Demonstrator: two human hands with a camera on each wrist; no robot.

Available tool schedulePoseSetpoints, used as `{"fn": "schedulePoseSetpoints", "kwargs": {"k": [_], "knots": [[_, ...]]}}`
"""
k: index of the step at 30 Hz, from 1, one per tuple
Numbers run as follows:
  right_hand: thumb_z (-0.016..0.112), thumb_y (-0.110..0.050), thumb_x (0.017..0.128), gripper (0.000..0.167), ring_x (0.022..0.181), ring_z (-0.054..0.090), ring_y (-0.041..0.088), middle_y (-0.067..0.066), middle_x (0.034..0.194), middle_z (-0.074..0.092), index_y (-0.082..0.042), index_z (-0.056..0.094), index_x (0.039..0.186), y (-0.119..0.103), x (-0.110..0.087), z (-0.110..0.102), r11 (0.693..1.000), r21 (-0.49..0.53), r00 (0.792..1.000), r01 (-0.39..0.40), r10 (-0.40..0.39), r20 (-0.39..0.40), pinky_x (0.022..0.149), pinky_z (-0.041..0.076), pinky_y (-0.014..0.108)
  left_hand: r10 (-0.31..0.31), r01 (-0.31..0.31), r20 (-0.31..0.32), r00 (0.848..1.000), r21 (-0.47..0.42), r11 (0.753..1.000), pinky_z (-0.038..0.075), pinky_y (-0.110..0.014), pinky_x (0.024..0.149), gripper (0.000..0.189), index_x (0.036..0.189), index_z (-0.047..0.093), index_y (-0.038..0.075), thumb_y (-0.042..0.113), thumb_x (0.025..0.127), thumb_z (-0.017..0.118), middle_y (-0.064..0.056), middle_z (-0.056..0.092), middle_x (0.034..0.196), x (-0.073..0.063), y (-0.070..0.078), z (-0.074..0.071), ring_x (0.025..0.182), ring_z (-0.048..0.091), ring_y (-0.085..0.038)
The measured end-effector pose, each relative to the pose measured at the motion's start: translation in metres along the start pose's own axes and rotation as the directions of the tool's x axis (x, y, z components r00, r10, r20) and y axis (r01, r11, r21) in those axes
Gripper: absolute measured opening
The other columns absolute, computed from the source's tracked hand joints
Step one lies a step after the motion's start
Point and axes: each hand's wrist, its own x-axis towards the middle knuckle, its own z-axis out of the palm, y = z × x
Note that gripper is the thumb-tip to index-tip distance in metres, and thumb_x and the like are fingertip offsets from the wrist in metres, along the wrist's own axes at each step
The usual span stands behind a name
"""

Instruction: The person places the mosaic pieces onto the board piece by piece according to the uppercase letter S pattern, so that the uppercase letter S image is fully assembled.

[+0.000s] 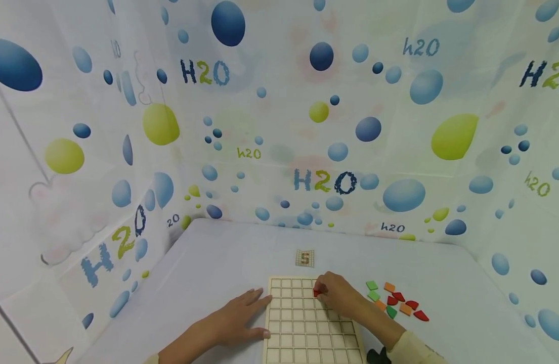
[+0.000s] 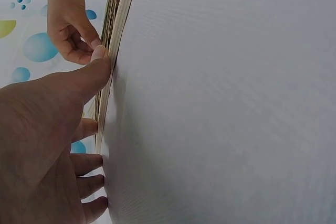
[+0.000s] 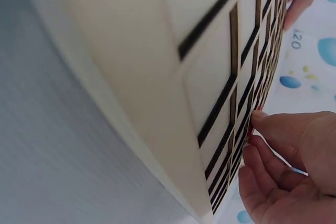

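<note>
A pale wooden grid board [image 1: 287, 313] lies flat on the white table, its cells framed by thin raised strips. My left hand [image 1: 235, 319] rests along the board's left edge, fingers spread and the thumb nearer me. In the left wrist view the thumb and fingertips touch the board's side [image 2: 122, 17]. Over the upper right cells, my right hand [image 1: 342, 294] pinches a small red tile [image 1: 316, 293] between thumb and fingers. The right wrist view shows the fingertips right at the grid, with the tile mostly hidden by them.
Beyond the board lies a small card [image 1: 305, 258] with a gridded S-like figure. Right of it are scattered loose tiles: green [image 1: 372, 285], orange [image 1: 389, 287] and red [image 1: 421, 316]. A black object [image 1: 378, 356] sits by the right forearm. Patterned curtains [image 1: 270, 126] surround the table.
</note>
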Motion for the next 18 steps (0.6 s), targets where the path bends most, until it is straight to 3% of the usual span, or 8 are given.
{"fn": "schedulePoseSetpoints", "kwargs": {"k": [8,12,18], "knots": [[0.075,-0.008,0.098,0.01,0.094,0.062,0.019,0.003,0.102,0.061,-0.007,0.069,0.106,0.009,-0.007,-0.007,0.999,-0.01,1.0,0.031,-0.031,0.0,0.08,0.057,0.033,0.002,-0.002,0.002,1.0,-0.008,1.0,0.034,-0.064,0.121,0.088,0.164,0.04,0.028,0.073,0.092,0.064,-0.014,0.033,0.171,0.0,0.001,0.0,0.157,0.032,-0.042],[0.076,-0.011,0.098,0.013,0.096,0.063,0.019,0.002,0.102,0.063,-0.008,0.07,0.109,0.018,-0.012,-0.018,0.999,-0.023,0.996,-0.043,0.041,-0.082,0.083,0.058,0.036,-0.003,0.003,0.007,1.0,-0.001,1.0,0.034,-0.065,0.121,0.088,0.164,0.039,0.028,0.072,0.092,0.064,-0.014,0.033,0.171,0.001,0.0,-0.001,0.157,0.031,-0.042],[0.078,-0.012,0.097,0.027,0.105,0.065,0.024,0.01,0.11,0.067,-0.004,0.069,0.121,0.046,-0.019,-0.046,0.983,0.037,0.959,-0.179,0.183,-0.216,0.093,0.059,0.044,0.004,-0.004,0.008,1.0,-0.001,1.0,0.035,-0.064,0.121,0.088,0.164,0.04,0.027,0.071,0.093,0.065,-0.015,0.033,0.171,0.002,-0.001,-0.002,0.157,0.032,-0.042]]}}
